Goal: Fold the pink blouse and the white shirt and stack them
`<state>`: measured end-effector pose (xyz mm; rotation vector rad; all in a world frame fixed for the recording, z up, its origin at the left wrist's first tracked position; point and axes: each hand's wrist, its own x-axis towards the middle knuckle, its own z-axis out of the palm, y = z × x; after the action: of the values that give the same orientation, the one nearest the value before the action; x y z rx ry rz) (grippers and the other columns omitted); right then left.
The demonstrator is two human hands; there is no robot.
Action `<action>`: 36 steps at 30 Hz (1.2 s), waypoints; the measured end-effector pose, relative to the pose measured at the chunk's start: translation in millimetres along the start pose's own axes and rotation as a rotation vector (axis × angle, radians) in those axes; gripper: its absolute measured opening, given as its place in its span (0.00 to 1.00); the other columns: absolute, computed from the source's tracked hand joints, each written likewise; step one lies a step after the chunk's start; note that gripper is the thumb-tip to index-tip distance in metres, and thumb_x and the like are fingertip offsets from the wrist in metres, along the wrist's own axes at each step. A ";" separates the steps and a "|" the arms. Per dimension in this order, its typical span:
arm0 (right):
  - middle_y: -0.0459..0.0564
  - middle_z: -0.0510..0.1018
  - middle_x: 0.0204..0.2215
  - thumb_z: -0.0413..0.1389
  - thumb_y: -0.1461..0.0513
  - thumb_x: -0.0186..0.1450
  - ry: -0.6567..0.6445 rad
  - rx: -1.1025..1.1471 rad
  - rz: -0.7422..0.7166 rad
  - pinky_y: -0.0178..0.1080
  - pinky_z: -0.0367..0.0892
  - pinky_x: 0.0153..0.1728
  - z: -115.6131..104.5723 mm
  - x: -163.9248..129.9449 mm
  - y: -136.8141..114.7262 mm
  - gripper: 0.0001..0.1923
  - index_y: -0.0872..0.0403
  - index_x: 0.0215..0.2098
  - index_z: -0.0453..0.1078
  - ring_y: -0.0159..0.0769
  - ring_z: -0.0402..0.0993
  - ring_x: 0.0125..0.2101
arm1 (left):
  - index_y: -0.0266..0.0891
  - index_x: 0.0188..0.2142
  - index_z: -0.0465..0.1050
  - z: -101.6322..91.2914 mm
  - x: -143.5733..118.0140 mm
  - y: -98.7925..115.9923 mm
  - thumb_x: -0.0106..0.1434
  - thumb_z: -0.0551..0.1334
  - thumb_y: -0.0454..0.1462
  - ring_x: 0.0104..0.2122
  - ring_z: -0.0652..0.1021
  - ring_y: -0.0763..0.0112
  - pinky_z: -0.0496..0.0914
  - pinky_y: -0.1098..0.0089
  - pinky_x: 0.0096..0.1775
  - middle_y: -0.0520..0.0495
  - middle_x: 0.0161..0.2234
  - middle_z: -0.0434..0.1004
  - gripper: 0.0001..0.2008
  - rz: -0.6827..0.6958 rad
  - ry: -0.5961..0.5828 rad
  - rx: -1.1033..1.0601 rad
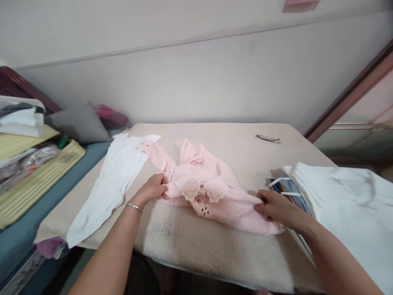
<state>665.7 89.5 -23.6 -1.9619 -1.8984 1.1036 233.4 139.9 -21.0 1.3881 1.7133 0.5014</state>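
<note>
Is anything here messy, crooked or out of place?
The pink garment lies bunched and crooked between the left hand and right hand. The white cloth droops over the table edge.

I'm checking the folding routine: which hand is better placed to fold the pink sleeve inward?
Probably the left hand: it pinches the pink garment right beside the sleeve, while the right hand grips the opposite end.

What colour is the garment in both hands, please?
Pale pink garment with eyelet scalloped trim, shown in the head view.
</note>
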 end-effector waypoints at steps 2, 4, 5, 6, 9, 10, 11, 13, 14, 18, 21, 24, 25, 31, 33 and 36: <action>0.45 0.72 0.23 0.56 0.56 0.56 0.025 -0.070 -0.036 0.36 0.56 0.25 -0.4 2.2 -0.3 0.09 0.52 0.25 0.63 0.35 0.68 0.26 | 0.41 0.32 0.67 2.3 -3.2 5.2 0.49 0.65 0.31 0.22 0.81 0.60 0.62 0.75 0.19 0.51 0.19 0.74 0.11 -0.015 -0.013 -0.033; 0.46 0.71 0.23 0.55 0.49 0.61 0.033 -0.087 -0.074 0.36 0.54 0.25 0.5 4.7 0.2 0.16 0.52 0.24 0.63 0.35 0.66 0.25 | 0.40 0.36 0.71 5.4 -5.8 10.2 0.51 0.65 0.33 0.23 0.81 0.59 0.63 0.75 0.19 0.50 0.20 0.76 0.11 -0.028 -0.039 -0.058; 0.45 0.71 0.23 0.54 0.47 0.62 0.024 -0.073 -0.089 0.37 0.54 0.25 1.2 5.9 1.0 0.19 0.51 0.24 0.63 0.35 0.66 0.25 | 0.39 0.37 0.72 7.4 -6.4 12.0 0.52 0.64 0.34 0.23 0.82 0.60 0.63 0.75 0.19 0.49 0.20 0.76 0.10 -0.021 -0.049 -0.062; 0.45 0.71 0.22 0.53 0.46 0.63 0.012 -0.051 -0.098 0.37 0.54 0.25 2.0 7.0 2.0 0.19 0.51 0.24 0.62 0.35 0.66 0.25 | 0.39 0.35 0.73 9.6 -6.4 13.0 0.53 0.64 0.35 0.23 0.81 0.61 0.62 0.75 0.19 0.49 0.20 0.76 0.08 -0.003 -0.052 -0.064; 0.45 0.71 0.22 0.52 0.50 0.63 -0.017 0.013 -0.104 0.36 0.55 0.26 3.6 9.4 5.5 0.16 0.51 0.24 0.62 0.35 0.67 0.26 | 0.38 0.25 0.68 15.1 -4.0 12.6 0.54 0.62 0.34 0.21 0.80 0.66 0.61 0.77 0.20 0.50 0.18 0.73 0.04 0.065 -0.022 -0.049; 0.45 0.71 0.22 0.51 0.51 0.62 -0.018 0.023 -0.102 0.36 0.56 0.26 3.6 9.7 6.2 0.15 0.51 0.24 0.62 0.35 0.67 0.26 | 0.39 0.23 0.66 16.0 -3.0 12.2 0.54 0.62 0.33 0.21 0.79 0.67 0.61 0.77 0.20 0.51 0.17 0.72 0.05 0.078 -0.011 -0.047; 0.45 0.71 0.22 0.51 0.53 0.62 -0.011 0.024 -0.102 0.36 0.56 0.26 3.4 9.8 6.5 0.13 0.51 0.24 0.62 0.35 0.67 0.26 | 0.39 0.23 0.65 16.3 -2.3 12.0 0.54 0.61 0.33 0.22 0.80 0.67 0.61 0.77 0.21 0.52 0.17 0.71 0.06 0.079 -0.005 -0.061; 0.45 0.70 0.22 0.51 0.56 0.60 0.018 0.004 -0.104 0.36 0.56 0.26 2.7 9.6 6.1 0.10 0.51 0.24 0.62 0.35 0.66 0.25 | 0.39 0.24 0.64 15.0 -1.8 13.1 0.55 0.61 0.34 0.24 0.81 0.65 0.61 0.77 0.21 0.53 0.16 0.69 0.06 0.056 0.001 -0.131; 0.45 0.70 0.22 0.51 0.57 0.59 0.038 -0.017 -0.098 0.36 0.56 0.26 2.3 9.4 5.6 0.08 0.51 0.25 0.62 0.35 0.66 0.25 | 0.39 0.25 0.65 13.9 -2.2 14.3 0.55 0.61 0.35 0.25 0.82 0.65 0.61 0.77 0.21 0.53 0.16 0.68 0.06 0.041 0.008 -0.183; 0.46 0.72 0.23 0.52 0.61 0.54 0.096 -0.115 -0.033 0.37 0.55 0.26 2.5 10.1 4.5 0.02 0.51 0.25 0.63 0.35 0.67 0.26 | 0.36 0.33 0.71 9.3 -5.5 20.2 0.50 0.67 0.35 0.24 0.81 0.66 0.61 0.77 0.22 0.51 0.20 0.73 0.10 -0.011 0.041 -0.376; 0.47 0.75 0.25 0.53 0.61 0.54 0.091 -0.106 -0.020 0.37 0.56 0.26 3.9 12.0 5.4 0.02 0.52 0.26 0.64 0.36 0.69 0.27 | 0.35 0.36 0.72 7.8 -8.1 23.1 0.48 0.70 0.37 0.24 0.80 0.68 0.66 0.75 0.25 0.50 0.22 0.75 0.16 -0.014 -0.025 -0.496; 0.48 0.76 0.24 0.54 0.59 0.55 0.072 -0.048 -0.022 0.37 0.57 0.26 5.2 14.1 7.7 0.05 0.52 0.28 0.67 0.37 0.70 0.26 | 0.34 0.39 0.72 7.8 -9.1 24.0 0.47 0.72 0.39 0.24 0.78 0.72 0.69 0.74 0.28 0.49 0.24 0.77 0.20 -0.007 -0.046 -0.471; 0.49 0.75 0.24 0.55 0.59 0.55 0.061 -0.028 -0.023 0.37 0.57 0.26 5.7 14.8 8.9 0.05 0.53 0.27 0.67 0.37 0.70 0.26 | 0.33 0.40 0.73 8.1 -8.9 23.8 0.47 0.72 0.39 0.23 0.77 0.73 0.69 0.74 0.28 0.49 0.24 0.77 0.21 -0.011 -0.044 -0.424; 0.45 0.70 0.20 0.57 0.55 0.54 -0.004 0.109 -0.040 0.35 0.53 0.23 8.1 17.0 16.5 0.10 0.53 0.23 0.65 0.34 0.65 0.23 | 0.34 0.31 0.73 13.4 -4.9 19.2 0.47 0.69 0.43 0.22 0.73 0.76 0.64 0.75 0.25 0.53 0.21 0.72 0.15 -0.034 -0.125 -0.211; 0.45 0.69 0.20 0.58 0.54 0.53 -0.007 0.138 -0.040 0.35 0.52 0.22 8.1 16.7 17.5 0.11 0.53 0.23 0.65 0.33 0.63 0.23 | 0.36 0.26 0.69 15.2 -3.8 17.3 0.47 0.68 0.43 0.21 0.70 0.77 0.60 0.76 0.23 0.55 0.19 0.67 0.13 -0.016 -0.141 -0.192; 0.44 0.67 0.20 0.58 0.53 0.52 -0.004 0.156 -0.038 0.35 0.51 0.22 7.7 15.4 17.5 0.12 0.53 0.24 0.64 0.32 0.61 0.23 | 0.38 0.25 0.67 17.4 -2.6 15.3 0.47 0.67 0.42 0.19 0.67 0.78 0.56 0.76 0.21 0.58 0.18 0.63 0.12 -0.005 -0.127 -0.181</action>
<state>672.9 98.4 -45.3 -1.8334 -1.7853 1.2071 256.5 138.7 -18.3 1.2584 1.5300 0.5404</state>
